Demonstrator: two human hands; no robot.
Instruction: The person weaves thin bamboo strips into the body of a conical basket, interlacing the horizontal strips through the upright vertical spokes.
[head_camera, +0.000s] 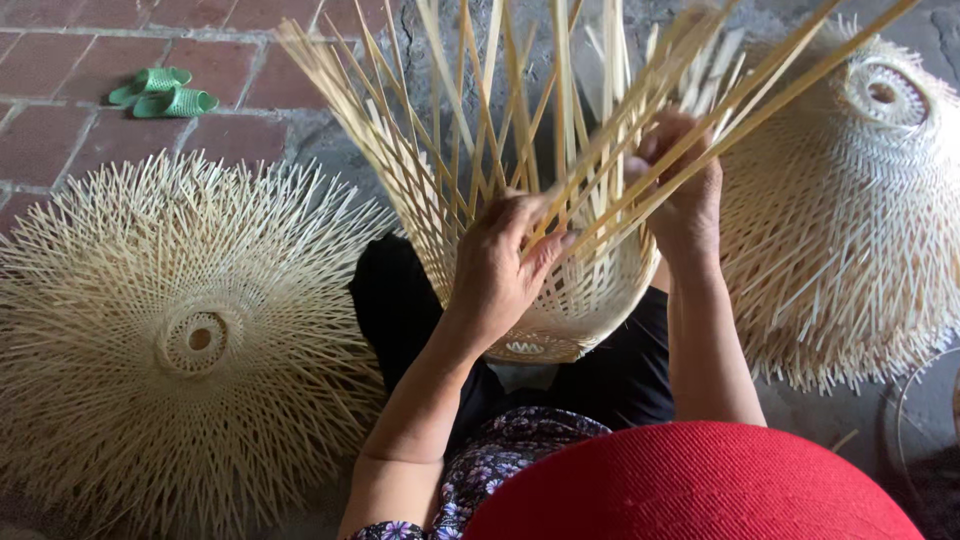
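Weaving is mid-way: left hand (500, 265) pinches the bamboo strips (600, 190) of the half-woven basket (590, 290) in the lap between both hands; right hand (685, 190) closed around crossing strips, which seem to need careful interlacing

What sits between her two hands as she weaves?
In the head view, a bundle of pale bamboo strips of the half-woven basket runs between the left hand and right hand.
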